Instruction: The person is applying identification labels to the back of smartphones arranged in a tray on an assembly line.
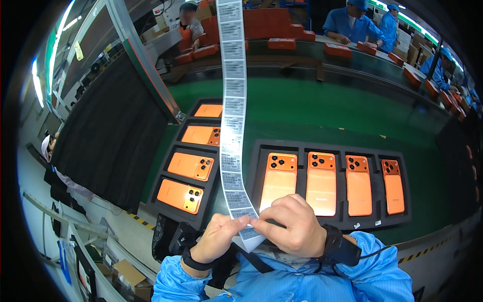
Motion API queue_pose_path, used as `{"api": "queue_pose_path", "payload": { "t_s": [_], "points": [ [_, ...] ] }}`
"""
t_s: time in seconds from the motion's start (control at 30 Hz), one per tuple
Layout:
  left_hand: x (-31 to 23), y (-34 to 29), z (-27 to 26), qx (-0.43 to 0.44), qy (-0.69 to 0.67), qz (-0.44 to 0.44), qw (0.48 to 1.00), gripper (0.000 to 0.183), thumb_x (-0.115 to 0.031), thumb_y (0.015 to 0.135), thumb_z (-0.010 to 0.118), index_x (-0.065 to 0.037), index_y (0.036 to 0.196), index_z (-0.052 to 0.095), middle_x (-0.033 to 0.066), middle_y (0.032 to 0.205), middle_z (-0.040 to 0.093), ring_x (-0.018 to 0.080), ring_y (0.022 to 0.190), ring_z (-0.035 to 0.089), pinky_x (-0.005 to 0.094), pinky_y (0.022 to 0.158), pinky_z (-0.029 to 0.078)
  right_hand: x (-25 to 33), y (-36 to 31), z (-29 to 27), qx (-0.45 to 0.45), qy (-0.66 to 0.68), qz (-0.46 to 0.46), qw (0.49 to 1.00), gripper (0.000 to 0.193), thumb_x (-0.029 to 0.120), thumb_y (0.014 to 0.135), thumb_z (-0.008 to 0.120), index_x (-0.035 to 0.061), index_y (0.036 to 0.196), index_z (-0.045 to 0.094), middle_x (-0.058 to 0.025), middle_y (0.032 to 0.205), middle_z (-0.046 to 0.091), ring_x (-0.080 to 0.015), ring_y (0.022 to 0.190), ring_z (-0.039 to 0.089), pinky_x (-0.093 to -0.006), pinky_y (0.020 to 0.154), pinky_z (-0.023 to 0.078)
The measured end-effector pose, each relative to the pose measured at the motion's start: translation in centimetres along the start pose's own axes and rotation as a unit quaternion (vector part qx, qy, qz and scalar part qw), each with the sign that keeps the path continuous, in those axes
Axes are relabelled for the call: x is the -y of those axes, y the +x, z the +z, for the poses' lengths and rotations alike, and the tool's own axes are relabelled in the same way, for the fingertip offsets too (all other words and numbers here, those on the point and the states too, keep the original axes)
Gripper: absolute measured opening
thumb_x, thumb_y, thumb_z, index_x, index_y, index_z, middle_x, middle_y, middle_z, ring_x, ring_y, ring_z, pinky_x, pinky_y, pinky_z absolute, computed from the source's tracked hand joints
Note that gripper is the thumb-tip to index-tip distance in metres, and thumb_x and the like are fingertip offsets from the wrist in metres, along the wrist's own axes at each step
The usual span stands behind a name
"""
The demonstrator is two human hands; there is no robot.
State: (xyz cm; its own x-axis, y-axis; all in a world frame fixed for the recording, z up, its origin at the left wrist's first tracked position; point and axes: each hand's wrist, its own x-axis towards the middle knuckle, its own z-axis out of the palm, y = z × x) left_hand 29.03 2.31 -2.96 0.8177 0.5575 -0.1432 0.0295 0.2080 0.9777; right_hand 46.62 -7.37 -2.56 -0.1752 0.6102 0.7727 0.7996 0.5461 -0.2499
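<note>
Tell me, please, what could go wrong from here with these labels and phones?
1. The left hand and right hand pinch the label strip near its lower end; an uneven pull might crease or tear it.
2. In this view the long strip crosses part of the left tray, so a swing could perhaps brush the orange phones; the actual gap cannot be judged.

Shiny, finely lined blue jacket (302, 284), wrinkled sleeves (376, 266); black left-wrist band (196, 261); black right-wrist strap (331, 240) with dark box (348, 253), thin black cable (375, 252).
</note>
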Motion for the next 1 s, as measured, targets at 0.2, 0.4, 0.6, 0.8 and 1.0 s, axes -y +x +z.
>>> {"api": "queue_pose_path", "payload": {
  "t_s": [0.2, 0.4, 0.6, 0.8, 1.0],
  "points": [
    [1.0, 1.3, 1.4, -0.092, -0.043, 0.042, 0.994, 0.021, -0.016, 0.086, 0.053, 0.002, 0.082, 0.063, 0.0040, 0.075, 0.062, 0.0086, 0.063, 0.054, 0.0238, 0.057, 0.042, 0.6, -1.0, 0.5, -0.052, -0.102, 0.006, 0.993, 0.022, 0.013, 0.063, 0.058, 0.0006, 0.081, 0.060, -0.0063, 0.081, 0.054, -0.0210, 0.083, 0.056, -0.0340, 0.073, 0.042],
    [1.8, 0.5, -0.7, -0.100, 0.029, 0.037, 0.994, 0.023, -0.017, 0.091, 0.049, 0.002, 0.101, 0.056, 0.0067, 0.091, 0.060, 0.0120, 0.083, 0.055, 0.0253, 0.070, 0.044, 0.7, 0.2, 2.5, -0.184, -0.094, -0.044, 0.977, 0.012, 0.014, 0.056, 0.058, 0.0059, 0.061, 0.050, -0.0053, 0.068, 0.047, -0.0216, 0.066, 0.048, -0.0346, 0.057, 0.038],
    [1.7, 1.2, -0.3, -0.079, -0.032, 0.022, 0.996, 0.021, -0.017, 0.092, 0.047, 0.001, 0.098, 0.057, 0.0032, 0.090, 0.059, 0.0100, 0.080, 0.056, 0.0227, 0.068, 0.044, 0.3, 0.1, 2.3, -0.184, -0.141, -0.071, 0.970, 0.014, 0.016, 0.050, 0.058, 0.0088, 0.059, 0.051, -0.0017, 0.064, 0.044, -0.0190, 0.061, 0.045, -0.0330, 0.054, 0.034],
    [2.4, 1.3, -1.6, -0.061, -0.047, 0.050, 0.996, 0.025, -0.020, 0.092, 0.048, 0.001, 0.102, 0.055, 0.0039, 0.093, 0.058, 0.0110, 0.084, 0.056, 0.0235, 0.073, 0.044, 0.5, 0.5, 2.7, -0.205, -0.140, -0.093, 0.964, 0.016, 0.016, 0.047, 0.057, 0.0101, 0.057, 0.047, -0.0018, 0.062, 0.043, -0.0192, 0.059, 0.044, -0.0331, 0.052, 0.033],
    [2.5, 1.8, -2.9, -0.076, -0.115, 0.007, 0.990, 0.034, -0.026, 0.090, 0.049, 0.001, 0.111, 0.052, 0.0078, 0.106, 0.057, 0.0174, 0.096, 0.055, 0.0290, 0.080, 0.044, 1.5, 0.3, 1.9, -0.207, -0.137, -0.100, 0.964, 0.018, 0.015, 0.057, 0.063, 0.0109, 0.057, 0.046, -0.0016, 0.063, 0.045, -0.0187, 0.059, 0.046, -0.0335, 0.053, 0.034]
  ]
}}
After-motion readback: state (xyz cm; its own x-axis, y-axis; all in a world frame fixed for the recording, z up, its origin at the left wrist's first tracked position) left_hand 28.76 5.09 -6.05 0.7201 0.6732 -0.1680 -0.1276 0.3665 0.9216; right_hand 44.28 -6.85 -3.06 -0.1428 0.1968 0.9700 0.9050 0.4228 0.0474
